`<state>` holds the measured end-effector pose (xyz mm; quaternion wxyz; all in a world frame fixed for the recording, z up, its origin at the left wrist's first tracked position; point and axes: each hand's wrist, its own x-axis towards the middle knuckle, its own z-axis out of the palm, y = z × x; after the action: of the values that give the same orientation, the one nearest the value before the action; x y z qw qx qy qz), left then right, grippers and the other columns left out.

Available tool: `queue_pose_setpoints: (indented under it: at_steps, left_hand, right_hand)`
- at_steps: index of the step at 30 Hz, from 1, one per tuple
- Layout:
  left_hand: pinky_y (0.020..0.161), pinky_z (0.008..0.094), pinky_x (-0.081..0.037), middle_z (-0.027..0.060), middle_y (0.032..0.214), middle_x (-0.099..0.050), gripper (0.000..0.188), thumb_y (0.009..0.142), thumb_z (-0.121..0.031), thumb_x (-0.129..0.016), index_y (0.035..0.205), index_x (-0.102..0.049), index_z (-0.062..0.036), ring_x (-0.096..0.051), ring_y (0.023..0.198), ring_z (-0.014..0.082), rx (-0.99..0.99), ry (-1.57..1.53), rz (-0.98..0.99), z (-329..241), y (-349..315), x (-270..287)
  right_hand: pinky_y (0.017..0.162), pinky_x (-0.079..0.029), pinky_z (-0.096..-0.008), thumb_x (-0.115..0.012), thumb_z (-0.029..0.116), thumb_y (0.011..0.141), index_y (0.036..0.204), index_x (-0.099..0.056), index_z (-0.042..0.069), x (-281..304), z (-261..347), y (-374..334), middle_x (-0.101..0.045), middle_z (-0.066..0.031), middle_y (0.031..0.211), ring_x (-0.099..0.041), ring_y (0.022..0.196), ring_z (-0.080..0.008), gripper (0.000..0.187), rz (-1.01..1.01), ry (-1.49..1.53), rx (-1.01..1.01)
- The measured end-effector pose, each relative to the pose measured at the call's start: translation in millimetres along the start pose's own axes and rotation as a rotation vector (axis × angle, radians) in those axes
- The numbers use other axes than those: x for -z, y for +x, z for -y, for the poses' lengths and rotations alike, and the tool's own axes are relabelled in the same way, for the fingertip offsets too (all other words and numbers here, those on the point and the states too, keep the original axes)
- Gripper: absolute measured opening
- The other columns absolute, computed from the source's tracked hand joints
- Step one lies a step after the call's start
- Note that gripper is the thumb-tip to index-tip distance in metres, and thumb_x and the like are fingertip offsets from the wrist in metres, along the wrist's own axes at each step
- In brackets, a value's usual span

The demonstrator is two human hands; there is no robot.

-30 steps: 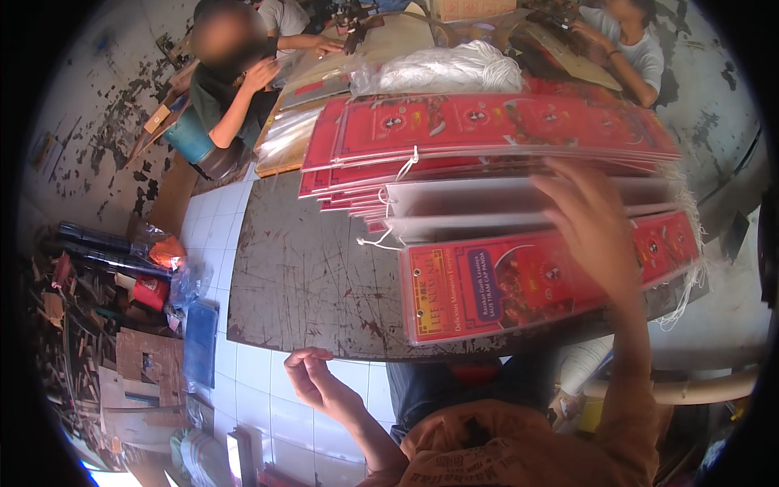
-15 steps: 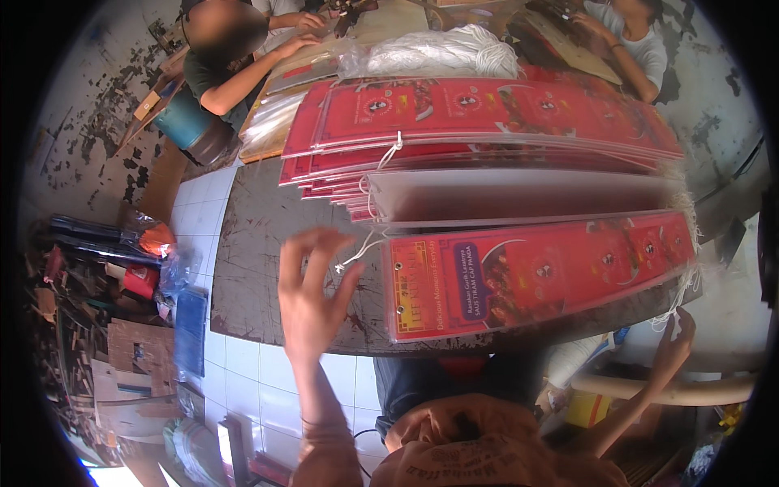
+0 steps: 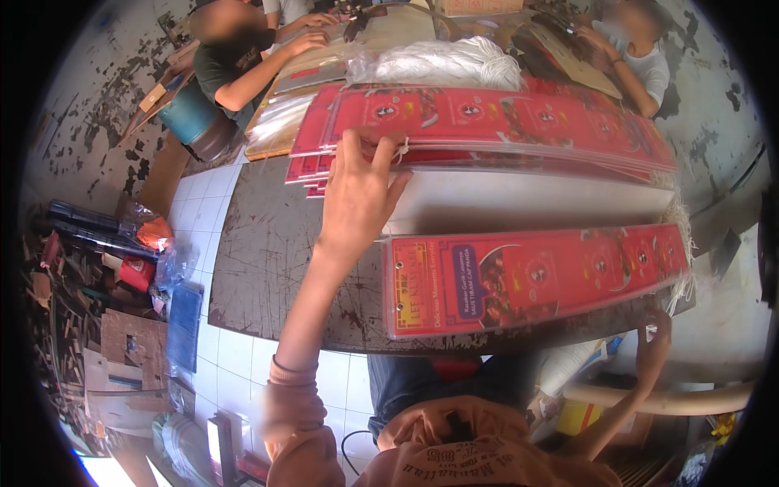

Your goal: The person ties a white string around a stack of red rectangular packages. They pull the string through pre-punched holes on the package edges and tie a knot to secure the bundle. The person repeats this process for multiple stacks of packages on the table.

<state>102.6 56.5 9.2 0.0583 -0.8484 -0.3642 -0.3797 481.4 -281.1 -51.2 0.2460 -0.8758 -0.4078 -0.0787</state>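
Long red printed cards (image 3: 495,114) in clear plastic sleeves lie in a thick, fanned stack across the table. My left hand (image 3: 357,199) reaches over the stack's left end, thumb and fingers apart, with the fingertips beside a knotted white string loop (image 3: 403,148). Closer to me is another red card (image 3: 540,276), with small eyelets at its left end. White strings (image 3: 688,284) hang from its right end. Just below them, off the table's front edge, my right hand (image 3: 653,349) is closed, with a bit of white string showing at its fingertips.
A bundle of white cord (image 3: 446,63) sits behind the stack. Two people work at the far side, one at left (image 3: 235,77) and one at right (image 3: 637,69); another person's hand shows beyond. A teal drum (image 3: 191,122) stands far left, scrap boards (image 3: 130,349) on the left floor.
My left hand has moved forward and right, from beside the near card's string to the stack's left end. My right hand has shifted slightly left and down.
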Motion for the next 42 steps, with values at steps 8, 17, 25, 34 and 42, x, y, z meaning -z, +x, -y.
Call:
queue_pose_setpoints:
  at_steps: [8, 17, 25, 34, 42]
  left_hand:
    - [0.079, 0.0404, -0.044, 0.0123, 0.107, -0.048, 0.04, 0.072, -0.009, -0.07, 0.109, -0.055, -0.0088, -0.052, 0.095, 0.0288, 0.027, -0.073, -0.011, 4, -19, 12]
    - [0.063, 0.0306, -0.046, 0.0124, 0.088, -0.057, 0.016, 0.078, -0.01, -0.063, 0.092, -0.059, -0.0017, -0.056, 0.074, 0.0204, 0.349, -0.346, -0.139, -51, -117, 56]
    - [0.061, 0.0273, -0.041, 0.0076, 0.08, -0.05, 0.024, 0.08, -0.021, -0.063, 0.09, -0.054, -0.0004, -0.048, 0.064, 0.0148, 0.692, -0.684, -0.29, -101, -158, 32]
    - [0.056, 0.0225, -0.036, 0.0013, 0.064, -0.047, 0.026, 0.08, -0.022, -0.063, 0.077, -0.048, 0.0001, -0.042, 0.059, 0.0069, 0.857, -0.606, -0.054, -96, -134, 42]
    - [0.058, 0.0229, -0.039, 0.0051, 0.066, -0.054, 0.02, 0.078, -0.016, -0.063, 0.079, -0.055, 0.0017, -0.048, 0.061, 0.0088, 0.989, -0.82, -0.129, -99, -161, 53]
  right_hand:
    - [0.075, -0.048, -0.0381, -0.054, 0.014, 0.088, 0.123, -0.049, 0.005, -41, -47, 14, -0.053, -0.0191, 0.117, -0.056, 0.103, -0.0309, 0.036, -0.239, -0.159, -0.158]
    - [0.078, -0.044, -0.0425, -0.058, 0.009, 0.083, 0.113, -0.055, 0.004, -50, -46, 8, -0.055, -0.0189, 0.105, -0.055, 0.095, -0.0346, 0.031, -0.524, -0.371, -0.062]
    - [0.07, -0.047, -0.0394, -0.049, 0.002, 0.084, 0.105, -0.057, 0.0, -43, -37, 10, -0.06, -0.0176, 0.093, -0.06, 0.082, -0.032, 0.022, -0.307, -0.227, -0.14]
    - [0.072, -0.047, -0.0342, -0.052, 0.004, 0.087, 0.1, -0.06, 0.0, -2, 42, 15, -0.062, -0.0139, 0.089, -0.061, 0.08, -0.0262, 0.016, -0.339, -0.101, -0.06]
    - [0.074, -0.045, -0.034, -0.054, 0.005, 0.084, 0.089, -0.06, 0.0, -3, 111, 21, -0.061, -0.0114, 0.088, -0.058, 0.081, -0.0262, 0.009, -0.397, 0.064, 0.098]
